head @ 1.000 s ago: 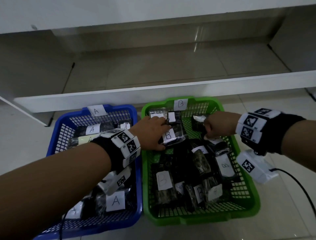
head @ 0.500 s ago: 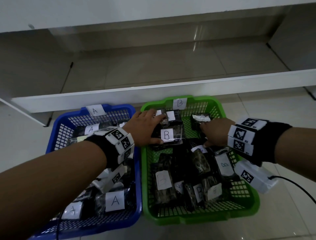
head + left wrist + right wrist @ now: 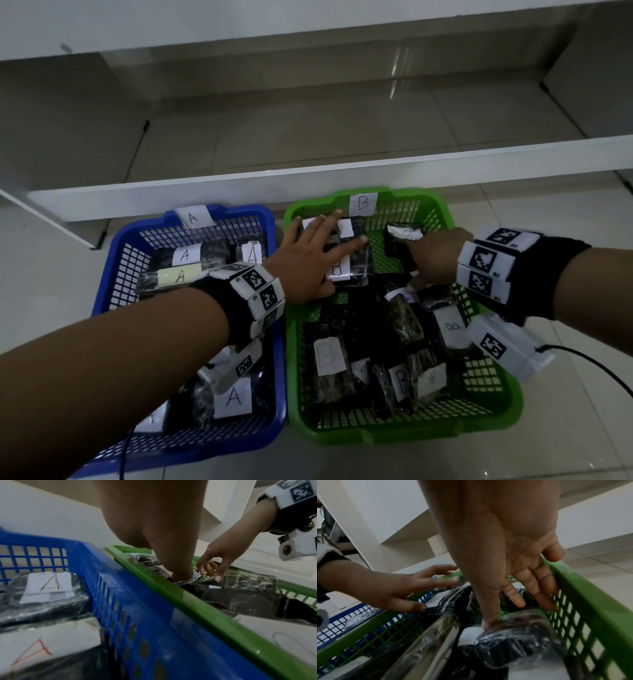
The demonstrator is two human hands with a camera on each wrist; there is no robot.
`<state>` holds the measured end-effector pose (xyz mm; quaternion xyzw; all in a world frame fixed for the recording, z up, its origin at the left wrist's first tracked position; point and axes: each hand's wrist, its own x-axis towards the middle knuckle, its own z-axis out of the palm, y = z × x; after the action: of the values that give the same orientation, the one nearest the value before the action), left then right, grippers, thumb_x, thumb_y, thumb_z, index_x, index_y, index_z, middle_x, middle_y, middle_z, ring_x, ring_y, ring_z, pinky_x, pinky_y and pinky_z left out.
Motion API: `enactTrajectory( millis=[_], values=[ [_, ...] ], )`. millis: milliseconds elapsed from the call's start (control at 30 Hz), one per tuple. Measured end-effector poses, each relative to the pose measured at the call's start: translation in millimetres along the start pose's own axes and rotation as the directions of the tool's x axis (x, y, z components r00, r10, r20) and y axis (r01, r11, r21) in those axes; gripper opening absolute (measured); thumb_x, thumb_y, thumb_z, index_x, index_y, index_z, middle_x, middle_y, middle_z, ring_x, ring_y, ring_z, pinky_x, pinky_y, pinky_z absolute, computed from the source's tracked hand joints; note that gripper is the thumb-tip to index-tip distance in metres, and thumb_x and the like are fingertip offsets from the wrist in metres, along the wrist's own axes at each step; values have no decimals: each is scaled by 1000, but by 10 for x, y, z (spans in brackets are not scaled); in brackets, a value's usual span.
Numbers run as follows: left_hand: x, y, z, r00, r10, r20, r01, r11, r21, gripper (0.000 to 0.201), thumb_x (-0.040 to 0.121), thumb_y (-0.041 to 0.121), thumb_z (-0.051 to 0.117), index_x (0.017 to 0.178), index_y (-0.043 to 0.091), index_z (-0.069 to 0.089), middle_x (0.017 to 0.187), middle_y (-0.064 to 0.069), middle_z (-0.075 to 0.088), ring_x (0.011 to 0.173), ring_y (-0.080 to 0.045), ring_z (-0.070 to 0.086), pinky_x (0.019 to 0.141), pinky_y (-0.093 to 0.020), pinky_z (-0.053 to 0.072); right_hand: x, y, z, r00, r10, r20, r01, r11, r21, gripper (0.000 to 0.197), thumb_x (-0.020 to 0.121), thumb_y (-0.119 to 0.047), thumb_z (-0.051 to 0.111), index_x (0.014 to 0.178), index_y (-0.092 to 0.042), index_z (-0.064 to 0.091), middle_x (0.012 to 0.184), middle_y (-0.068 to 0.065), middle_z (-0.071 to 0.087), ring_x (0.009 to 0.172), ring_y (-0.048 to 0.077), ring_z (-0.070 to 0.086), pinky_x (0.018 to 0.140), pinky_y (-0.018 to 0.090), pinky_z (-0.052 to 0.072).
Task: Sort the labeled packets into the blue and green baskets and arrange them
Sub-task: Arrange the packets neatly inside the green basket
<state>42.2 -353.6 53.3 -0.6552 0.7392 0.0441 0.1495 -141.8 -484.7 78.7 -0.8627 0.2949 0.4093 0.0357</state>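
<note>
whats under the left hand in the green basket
The left hand lies spread on clear-wrapped dark packets at the far left of the green basket. One packet shows a B label; another white label peeks past the fingers, its letter covered.

Noted: two baskets side by side on floor (image 3: pixel 565 428) before shelf edge (image 3: pixel 308 186), A-tagged basket (image 3: pixel 113 274) left holding A packets (image 3: pixel 233 397), B-tagged basket (image 3: pixel 493 411) right holding B packets (image 3: pixel 329 356), rims touching.
</note>
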Motion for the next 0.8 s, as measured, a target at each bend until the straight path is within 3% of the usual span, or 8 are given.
enactTrajectory(
  millis=[167, 300, 367, 400, 467, 667, 733, 800],
  values=[
    [42, -26, -55, 995, 100, -7, -99, 993, 56, 64, 92, 46, 41, 148, 44, 10, 158, -5, 3, 145, -27, 1, 113, -55, -1, 13, -21, 62, 998, -3, -64, 3, 1000, 4, 58, 84, -60, 55, 106, -7, 52, 73, -2, 50, 58, 12, 45, 43, 22, 31],
    [72, -12, -93, 996, 90, -16, -89, 995, 49, 63, 91, 50, 43, 148, 40, 18, 154, -7, 15, 143, -27, 8, 112, -52, 4, 36, -28, 14, 999, 26, 22, -28, 992, 126, 92, 81, -55, 63, 140, 5, 26, 112, 7, 61, 92, 19, 60, 62, 24, 49],
    [59, 7, -78, 996, 89, -14, -88, 995, 40, 63, 92, 48, 43, 148, 37, 17, 153, -8, 19, 141, -27, 14, 112, -51, 9, 23, 13, -57, 998, 0, 67, -9, 989, 146, 90, 79, -51, 68, 140, 3, 31, 122, 8, 60, 103, 20, 60, 76, 25, 50],
    [49, 18, -67, 995, 94, -20, -94, 995, 33, 63, 92, 47, 43, 148, 36, 18, 151, -8, 22, 140, -27, 17, 111, -49, 13, 25, 54, -92, 997, -29, 74, 17, 987, 160, 73, 78, -48, 70, 132, -4, 46, 113, 7, 63, 96, 18, 62, 71, 23, 48],
    [43, 20, -52, 994, 105, -30, -105, 994, 14, 63, 92, 45, 43, 149, 33, 18, 148, -8, 27, 137, -27, 22, 107, -44, 22, 12, 124, -169, 998, -24, 55, 11, 974, 226, 30, 78, -40, 73, 86, -12, 64, 74, 4, 59, 61, 15, 52, 53, 22, 38],
    [55, -20, -26, 992, 121, -33, -121, 992, -21, 63, 94, 46, 42, 149, 34, 14, 149, -6, 24, 138, -25, 19, 106, -41, 27, 83, 190, -248, 989, 18, -145, 6, 986, 167, 32, 86, -23, 66, 61, -9, 50, 62, 1, 47, 53, 10, 39, 46, 21, 30],
    [49, -19, -12, 992, 124, -37, -125, 992, -26, 63, 94, 45, 42, 149, 34, 14, 149, -6, 24, 138, -25, 19, 106, -41, 28, 106, 154, -243, 995, 15, -100, -3, 993, 119, 19, 91, -17, 59, 79, -3, 63, 72, 5, 57, 56, 11, 40, 46, 22, 29],
    [45, -22, -2, 991, 128, -42, -129, 991, -30, 63, 94, 45, 41, 150, 34, 14, 149, -6, 24, 138, -25, 19, 106, -42, 28, 143, 105, -194, 999, -22, -40, 26, 994, 104, 30, 95, -9, 49, 122, 3, 55, 93, 13, 62, 65, 15, 43, 52, 22, 32]
  ],
)
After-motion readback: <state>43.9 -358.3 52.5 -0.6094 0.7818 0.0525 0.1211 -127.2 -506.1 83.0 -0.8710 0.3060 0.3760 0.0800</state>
